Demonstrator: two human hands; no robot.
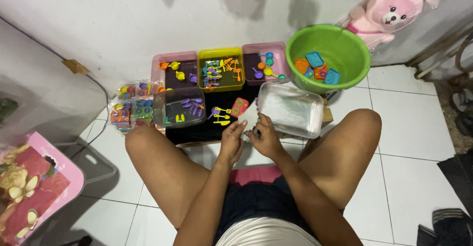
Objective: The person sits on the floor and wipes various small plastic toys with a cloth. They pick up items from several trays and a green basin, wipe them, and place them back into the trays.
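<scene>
Seated on a white tile floor (409,127), knees apart, both hands brought together over a black board (207,127). Left hand (231,140) and right hand (264,137) both holding one small white bag (250,115), just in front of the board's near edge. Left fingers pressed together and curled up under the bag's lower left corner; right fingers bent and pinching its lower right edge, though hard to say exactly which fingers, since the view is small there. Touching the bag on its right, a clear tub (290,109) with white packets inside, tilted over the board's right end. On the board just left of the bag, a red toy tray (240,106) and yellow and purple toy spoons (220,115). Further left on the board, a second clear tub (179,107) with purple and green pieces in it. Behind the board against the wall, three bins in a row: a pink bin (175,68), a yellow bin (220,69) full of mixed coloured utensils, and another pink bin (266,61). Right of the board, a green basin (345,53) with orange and blue toy trays inside. Left of the board, a pile of packed toy sets (130,105). Beyond the basin, a pink plush toy (389,12) in plastic wrap.
</scene>
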